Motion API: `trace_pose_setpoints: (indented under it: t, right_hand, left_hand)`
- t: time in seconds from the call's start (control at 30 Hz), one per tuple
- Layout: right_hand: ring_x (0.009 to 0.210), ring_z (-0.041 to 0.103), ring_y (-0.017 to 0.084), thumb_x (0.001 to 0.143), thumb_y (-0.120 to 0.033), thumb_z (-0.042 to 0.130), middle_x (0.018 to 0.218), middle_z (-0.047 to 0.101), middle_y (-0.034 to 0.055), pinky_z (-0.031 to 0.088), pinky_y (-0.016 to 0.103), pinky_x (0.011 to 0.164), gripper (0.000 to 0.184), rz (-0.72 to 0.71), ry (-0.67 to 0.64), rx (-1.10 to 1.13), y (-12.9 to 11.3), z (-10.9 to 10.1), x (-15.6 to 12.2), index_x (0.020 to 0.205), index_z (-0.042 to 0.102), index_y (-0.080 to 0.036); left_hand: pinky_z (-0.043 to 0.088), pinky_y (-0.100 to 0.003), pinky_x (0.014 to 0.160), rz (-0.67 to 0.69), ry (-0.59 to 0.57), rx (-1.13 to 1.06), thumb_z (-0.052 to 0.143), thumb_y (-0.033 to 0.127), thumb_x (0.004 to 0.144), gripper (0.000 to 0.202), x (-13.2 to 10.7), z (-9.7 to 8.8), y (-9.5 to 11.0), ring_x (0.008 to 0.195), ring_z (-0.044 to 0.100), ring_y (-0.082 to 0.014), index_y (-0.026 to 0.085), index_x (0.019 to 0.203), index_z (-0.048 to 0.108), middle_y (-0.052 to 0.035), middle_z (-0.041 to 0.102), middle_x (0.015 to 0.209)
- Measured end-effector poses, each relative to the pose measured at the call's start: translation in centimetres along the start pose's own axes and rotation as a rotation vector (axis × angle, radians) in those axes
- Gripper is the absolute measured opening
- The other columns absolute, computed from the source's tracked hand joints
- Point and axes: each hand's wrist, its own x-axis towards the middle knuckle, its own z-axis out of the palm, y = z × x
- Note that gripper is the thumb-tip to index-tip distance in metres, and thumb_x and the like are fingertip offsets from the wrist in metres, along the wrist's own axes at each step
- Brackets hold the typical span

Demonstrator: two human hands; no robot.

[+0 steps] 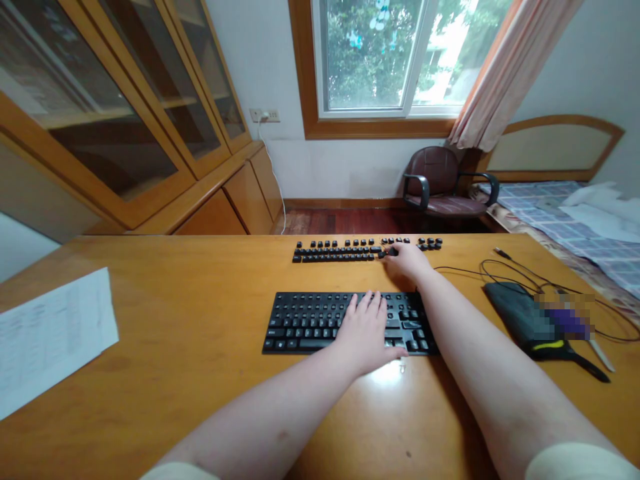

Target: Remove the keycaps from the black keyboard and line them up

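Note:
A black computer keyboard (305, 325) lies flat on the wooden desk. Its lower rows carry keycaps, while the upper rows look partly stripped down to small stems. My left hand (364, 333) rests palm down across its right middle, fingers spread, with the thumb over the front edge. Beyond the keyboard, loose black keycaps (333, 255) stand in rows. At the right part of these rows, my right hand (407, 262) has its fingers pinched on a dark keycap (393, 252). The hand partly hides the keycaps beside it.
Printed sheets (55, 333) lie at the desk's left. At the right are a dark pouch (515, 310) with a purple item (570, 321), a yellow-and-black tool (550, 347) and a coiled black cable (490, 270). Beyond the desk stand an armchair (435, 173) and a bed (530, 200).

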Motion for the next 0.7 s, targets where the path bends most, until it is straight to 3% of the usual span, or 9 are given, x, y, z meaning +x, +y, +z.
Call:
trace_pose_setpoints:
  t: [0.7]
  right_hand:
    - [0.087, 0.063, 0.024, 0.077, -0.032, 0.057, 0.095, 0.069, 0.0106, 0.045, 0.029, 0.074, 0.024, -0.029, -0.038, -0.062, -0.25, 0.68, 0.03, 0.094, 0.069, -0.020]
  left_hand:
    - [0.007, -0.050, 0.111, -0.012, 0.010, -0.016, 0.037, 0.075, 0.071, 0.091, -0.02, -0.20, 0.06, 0.135, 0.020, -0.0313, 0.012, 0.137, 0.033, -0.0159, 0.029, 0.145]
